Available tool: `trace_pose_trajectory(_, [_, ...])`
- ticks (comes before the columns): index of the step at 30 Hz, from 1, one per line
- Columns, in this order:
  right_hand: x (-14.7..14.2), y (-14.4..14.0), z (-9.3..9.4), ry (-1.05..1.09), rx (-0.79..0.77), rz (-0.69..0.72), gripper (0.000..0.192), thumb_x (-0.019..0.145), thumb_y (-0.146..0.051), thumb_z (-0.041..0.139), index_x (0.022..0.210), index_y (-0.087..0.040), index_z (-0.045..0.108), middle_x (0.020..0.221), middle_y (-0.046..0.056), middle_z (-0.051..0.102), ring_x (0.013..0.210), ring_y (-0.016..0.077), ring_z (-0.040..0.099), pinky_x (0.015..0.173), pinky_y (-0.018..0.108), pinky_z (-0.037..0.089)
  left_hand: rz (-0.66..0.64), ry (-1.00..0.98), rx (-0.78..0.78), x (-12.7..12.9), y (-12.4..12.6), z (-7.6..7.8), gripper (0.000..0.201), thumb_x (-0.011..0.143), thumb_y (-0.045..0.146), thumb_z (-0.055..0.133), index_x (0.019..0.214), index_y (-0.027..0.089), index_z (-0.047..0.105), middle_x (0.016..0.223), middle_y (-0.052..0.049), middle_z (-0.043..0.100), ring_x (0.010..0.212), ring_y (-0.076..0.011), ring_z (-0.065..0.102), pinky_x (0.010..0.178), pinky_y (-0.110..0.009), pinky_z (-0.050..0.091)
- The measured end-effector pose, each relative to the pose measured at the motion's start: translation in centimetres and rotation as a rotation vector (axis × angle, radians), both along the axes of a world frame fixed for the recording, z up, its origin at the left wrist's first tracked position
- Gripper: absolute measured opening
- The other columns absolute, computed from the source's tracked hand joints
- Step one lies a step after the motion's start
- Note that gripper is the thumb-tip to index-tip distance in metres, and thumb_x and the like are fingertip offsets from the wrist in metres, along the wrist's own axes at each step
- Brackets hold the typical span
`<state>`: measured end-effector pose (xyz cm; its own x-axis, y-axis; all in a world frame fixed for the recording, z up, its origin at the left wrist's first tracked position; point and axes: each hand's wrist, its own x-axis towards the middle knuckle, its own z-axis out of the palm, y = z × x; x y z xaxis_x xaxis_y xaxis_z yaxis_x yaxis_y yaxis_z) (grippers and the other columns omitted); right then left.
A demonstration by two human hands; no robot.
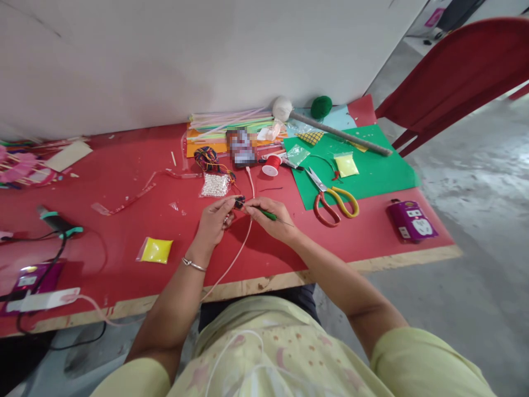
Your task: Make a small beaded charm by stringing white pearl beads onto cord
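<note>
My left hand (217, 216) pinches a small dark piece of yarn work (239, 203) between thumb and fingertips, over the red table. A thin tool with a green handle, which looks like a crochet hook (268, 214), is in my right hand (275, 220). Its thin metal shaft sticks out past the little-finger side, while the other end meets the yarn work and is hidden by the fingers. Just beyond my hands lie a ball of multicoloured yarn (206, 159) and a bag of white beads (215, 185). A pale cable (243, 242) passes beneath both hands.
Scissors (330, 197) lie half open on a green sheet (372, 176) to the right. A phone (242, 148), a red thread spool (271, 165) and straws (231, 118) sit further back. At left are a glue gun (60, 222) and a yellow packet (156, 250).
</note>
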<state>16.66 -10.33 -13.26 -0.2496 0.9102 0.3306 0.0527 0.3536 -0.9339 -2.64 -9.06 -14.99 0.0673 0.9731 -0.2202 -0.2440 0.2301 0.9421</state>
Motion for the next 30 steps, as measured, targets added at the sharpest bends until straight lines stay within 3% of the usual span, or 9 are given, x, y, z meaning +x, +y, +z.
trace_pose_trajectory(4, [0.1,0.2,0.0,-0.069,0.180,-0.003,0.021,0.098,-0.034,0.061,0.108,-0.020,0.075,0.104,0.009,0.075,0.095,0.0170,0.071,0.089,0.031,0.055,0.015,-0.003,-0.009,0.0,0.0,-0.1,0.034,0.074,0.042,0.081,0.095,0.016,0.078,0.056,0.004,0.053,0.044,-0.0042,0.039,0.040,-0.017,0.026])
trace_pose_trajectory(11, [0.2,0.2,0.1,-0.045,0.265,0.000,0.019,0.098,-0.028,0.063,0.108,-0.020,0.076,0.100,0.010,0.075,0.092,0.0169,0.072,0.086,0.030,0.057,0.034,0.016,-0.019,0.4,-0.2,0.2,0.026,0.076,0.035,0.077,0.091,0.015,0.076,0.057,0.004,0.053,0.044,-0.0045,0.040,0.040,-0.017,0.024])
trace_pose_trajectory(17, [0.4,0.0,0.5,-0.048,0.262,0.024,0.019,0.098,-0.028,0.062,0.108,-0.020,0.076,0.102,0.011,0.074,0.093,0.0177,0.071,0.086,0.031,0.057,0.042,0.024,0.006,0.5,-0.2,0.1,0.026,0.078,0.038,0.075,0.090,0.015,0.076,0.052,0.005,0.050,0.042,-0.0050,0.037,0.039,-0.018,0.021])
trace_pose_trajectory(30, [0.6,0.0,0.7,-0.023,0.181,0.038,0.020,0.098,-0.030,0.061,0.105,-0.019,0.076,0.097,0.009,0.073,0.088,0.0169,0.070,0.082,0.031,0.055,0.076,0.112,0.134,0.5,-0.3,-1.2,0.043,0.074,0.028,0.079,0.117,0.023,0.074,0.065,0.003,0.063,0.047,-0.0056,0.041,0.043,-0.018,0.031])
